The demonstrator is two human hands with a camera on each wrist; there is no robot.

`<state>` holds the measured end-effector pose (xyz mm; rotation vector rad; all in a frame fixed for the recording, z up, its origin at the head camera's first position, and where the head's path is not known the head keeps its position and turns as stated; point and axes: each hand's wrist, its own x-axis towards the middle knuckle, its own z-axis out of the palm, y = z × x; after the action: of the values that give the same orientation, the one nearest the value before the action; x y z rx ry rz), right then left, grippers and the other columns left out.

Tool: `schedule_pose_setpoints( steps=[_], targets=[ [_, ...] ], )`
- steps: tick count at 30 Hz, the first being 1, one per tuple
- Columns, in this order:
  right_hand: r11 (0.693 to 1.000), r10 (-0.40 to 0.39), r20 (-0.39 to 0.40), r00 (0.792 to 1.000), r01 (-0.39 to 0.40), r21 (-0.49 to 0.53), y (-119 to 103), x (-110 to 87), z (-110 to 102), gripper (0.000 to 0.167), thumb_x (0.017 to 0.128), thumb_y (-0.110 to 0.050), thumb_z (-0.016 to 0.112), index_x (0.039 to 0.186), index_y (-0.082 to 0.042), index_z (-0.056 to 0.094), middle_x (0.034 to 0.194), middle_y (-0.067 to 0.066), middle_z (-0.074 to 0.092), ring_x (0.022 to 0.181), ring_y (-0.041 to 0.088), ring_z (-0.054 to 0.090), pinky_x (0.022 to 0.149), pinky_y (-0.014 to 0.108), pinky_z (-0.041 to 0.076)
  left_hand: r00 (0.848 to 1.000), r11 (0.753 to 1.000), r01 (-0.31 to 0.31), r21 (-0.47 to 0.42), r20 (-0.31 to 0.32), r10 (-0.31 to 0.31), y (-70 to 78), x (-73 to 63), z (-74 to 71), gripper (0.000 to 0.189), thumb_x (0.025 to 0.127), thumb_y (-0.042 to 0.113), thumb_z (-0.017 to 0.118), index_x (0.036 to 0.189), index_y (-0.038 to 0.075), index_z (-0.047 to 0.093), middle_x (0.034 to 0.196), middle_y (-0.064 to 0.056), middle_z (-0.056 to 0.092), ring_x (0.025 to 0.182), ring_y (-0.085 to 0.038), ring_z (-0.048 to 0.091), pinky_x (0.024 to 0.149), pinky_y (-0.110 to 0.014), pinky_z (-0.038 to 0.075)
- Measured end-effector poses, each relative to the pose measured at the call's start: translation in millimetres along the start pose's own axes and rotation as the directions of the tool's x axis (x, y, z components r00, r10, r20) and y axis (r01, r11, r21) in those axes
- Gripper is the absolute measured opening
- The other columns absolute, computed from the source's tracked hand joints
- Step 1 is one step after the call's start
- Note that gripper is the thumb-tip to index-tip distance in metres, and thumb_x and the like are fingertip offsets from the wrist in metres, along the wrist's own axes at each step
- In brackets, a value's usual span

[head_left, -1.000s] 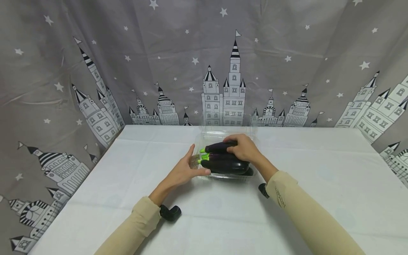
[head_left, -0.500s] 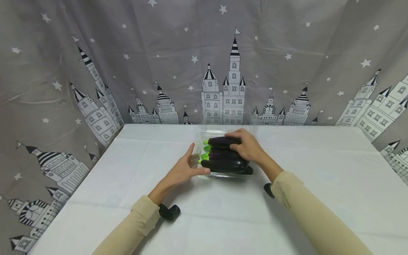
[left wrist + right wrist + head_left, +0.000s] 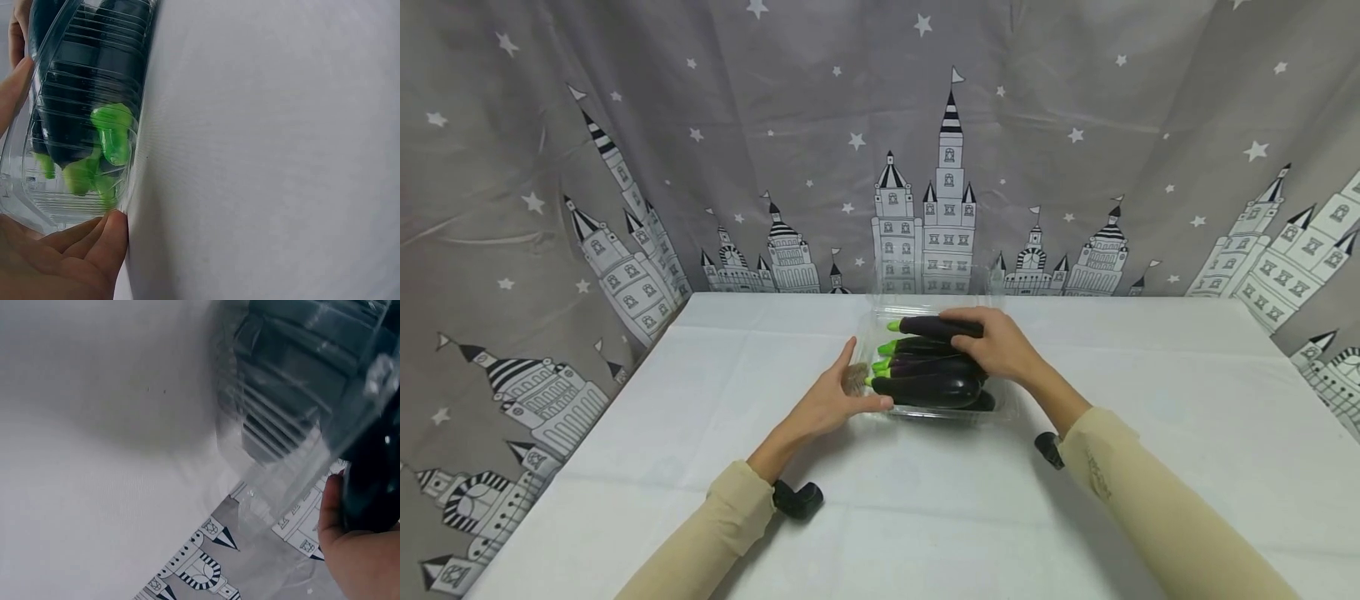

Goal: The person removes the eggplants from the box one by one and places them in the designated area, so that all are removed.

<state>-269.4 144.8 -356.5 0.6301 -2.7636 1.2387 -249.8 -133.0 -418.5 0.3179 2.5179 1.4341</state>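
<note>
A clear plastic clamshell container (image 3: 925, 413) with several dark purple, green-stemmed eggplants stands near the back of the white table. My right hand (image 3: 1003, 348) grips the rearmost eggplant (image 3: 934, 326) around its thicker end, above the others. In the right wrist view, fingers curl on a dark eggplant (image 3: 369, 494) beside the clear wall. My left hand (image 3: 826, 407) rests against the container's left end, its thumb stretched along the front and its other fingers on the end wall. In the left wrist view, green stems (image 3: 114, 131) show through the ribbed plastic. The lower eggplants are partly hidden.
The container's transparent lid (image 3: 936, 287) stands raised at the back, in front of a grey curtain (image 3: 1045, 100) printed with castles and stars. The white cloth (image 3: 880, 517) covers the table. Black devices (image 3: 799, 500) sit at both wrists.
My right hand has moved back and to the right with the eggplant, uncovering another eggplant in the row. My left hand stays at the container's left end.
</note>
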Motion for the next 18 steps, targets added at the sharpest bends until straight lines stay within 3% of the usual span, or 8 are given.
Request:
schedule_pose_setpoints(
  steps=[5, 11, 18],
  targets=[
    [1.0, -0.003, -0.01, 1.0, 0.003, -0.003, 2.0, -3.4, -8.1, 0.037, 0.089, -0.009, 0.067, 0.125, -0.001, 0.067, 0.127, 0.019, 0.062, 0.121, 0.037, 0.053, 0.103, 0.055, 0.038, 1.0, 1.0, -0.012, -0.008, 0.002, 0.012, -0.9, 0.0, 0.1, 0.126, 0.072, 0.053, 0.084, 0.16, 0.013, 0.002, 0.155, -0.022, 0.033, 0.143, -0.033, 0.029, 0.113, -0.056, 0.024],
    [1.0, 0.006, -0.034, 0.999, -0.005, 0.02, 3.6, -9.8, -13.1, 0.036, 0.087, -0.01, 0.067, 0.122, -0.002, 0.068, 0.12, 0.019, 0.06, 0.109, 0.034, 0.053, 0.096, 0.054, 0.042, 1.0, 1.0, -0.009, -0.002, 0.006, 0.009, -1.3, -0.8, -0.3, 0.125, 0.073, 0.054, 0.083, 0.16, 0.015, 0.002, 0.16, -0.018, 0.021, 0.147, -0.033, 0.019, 0.113, -0.058, 0.022],
    [0.996, -0.002, -0.023, 1.0, 0.004, 0.093, 8.1, -20.3, -14.7, 0.044, 0.092, -0.012, 0.059, 0.135, -0.002, 0.059, 0.137, 0.018, 0.056, 0.127, 0.036, 0.048, 0.104, 0.057, 0.037, 1.0, 1.0, 0.002, 0.0, 0.006, -0.002, -0.6, -1.0, 0.5, 0.125, 0.073, 0.054, 0.083, 0.16, 0.016, 0.001, 0.163, -0.014, 0.015, 0.148, -0.033, 0.015, 0.113, -0.059, 0.02]
  ],
)
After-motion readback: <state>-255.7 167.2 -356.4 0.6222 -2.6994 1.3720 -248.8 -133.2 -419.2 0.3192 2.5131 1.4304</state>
